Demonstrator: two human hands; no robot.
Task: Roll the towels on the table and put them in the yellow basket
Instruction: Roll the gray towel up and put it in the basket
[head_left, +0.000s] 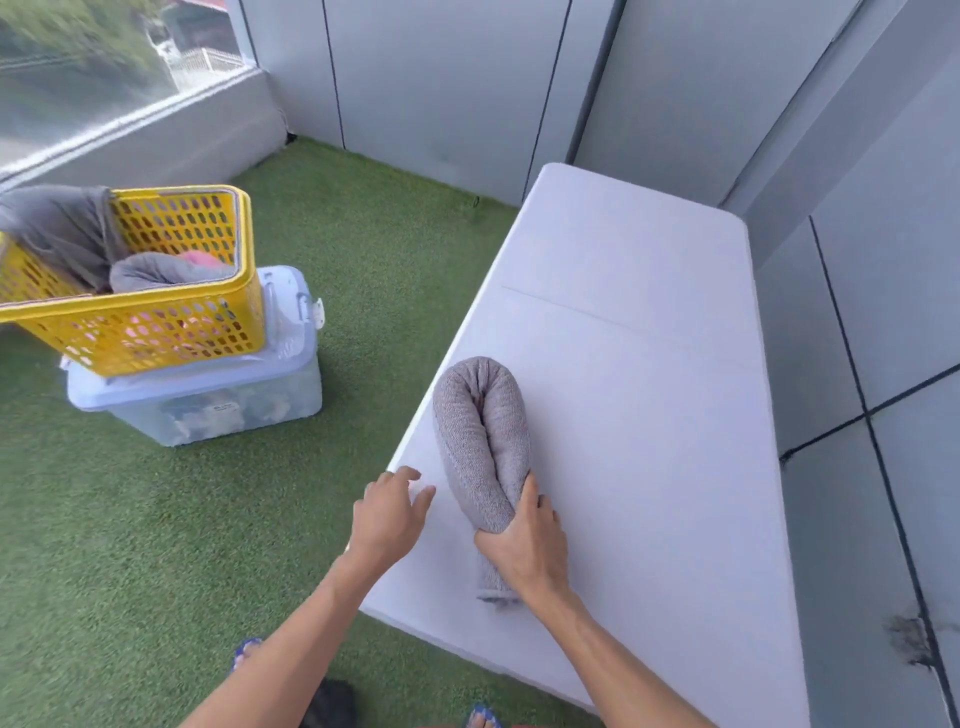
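Head view. White desk (649, 322) on green artificial turf (363, 249), grey wall panels behind and to its right.

Grey towel (480, 441): rolled into a long tube and folded double into a U, bend pointing toward the far end of the desk. It lies on the desk near the left edge, toward the near end. Both loose ends gathered at the near side.

Right hand (524, 545): fingers and thumb wrapped around the two gathered ends of the towel, gripping them together; the tips of the roll stick out below the hand.

Left hand (389, 512): fingers loosely spread, holding nothing, at the left edge of the desk just beside the towel. Whether it touches the desk surface, cannot tell.

Yellow basket (156, 322): off the desk, well to the left, resting tilted on the lid of a clear plastic storage box (208, 395) that stands on the turf. Inside the basket: a rolled grey towel (166, 270), something pink under it, and a grey cloth (57, 228) draped over the rim.
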